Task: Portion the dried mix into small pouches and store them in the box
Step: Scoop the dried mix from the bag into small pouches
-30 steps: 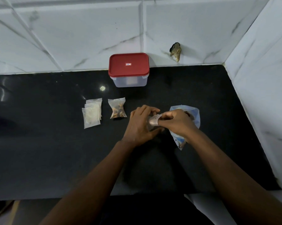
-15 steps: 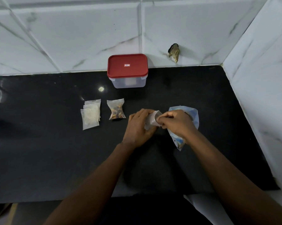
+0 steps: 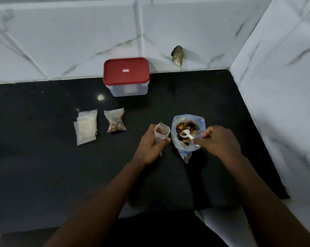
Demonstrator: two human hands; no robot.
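Toward the left of the bench (image 3: pixel 43 166) lay a stack of flat pouches (image 3: pixel 86 128), seemingly unfilled; their number could not be told. Just right of it lay 1 filled pouch (image 3: pixel 115 122). Behind these, at the bench's back edge, stood the box (image 3: pixel 126 86) with its red lid (image 3: pixel 126 72) on, so no pouch appeared to have been stored yet.

Near the bench's middle, the left hand (image 3: pixel 150 148) held an open pouch (image 3: pixel 161 132) upright, its fingers (image 3: pixel 151 128) curled round it and the thumb across the front. Whether any mix was inside could not be told. Just beside it stood the open bag of dried mix (image 3: pixel 186 148). The right hand (image 3: pixel 220 141) pinched the handle of a white spoon (image 3: pixel 186 134), whose bowl sat inside the bag's mouth.

The task looked early: 1 portion was done, a 2nd was being scooped, and the stack, the lid and the storing remained.

Bare bench showed from the hands to the front edge and far out to the left, leaving room to set pouches down. The path from the hands to the box looked unobstructed. On the right, the tiled wall (image 3: pixel 275 104) met the bench's edge near the right hand, so room there was tight.
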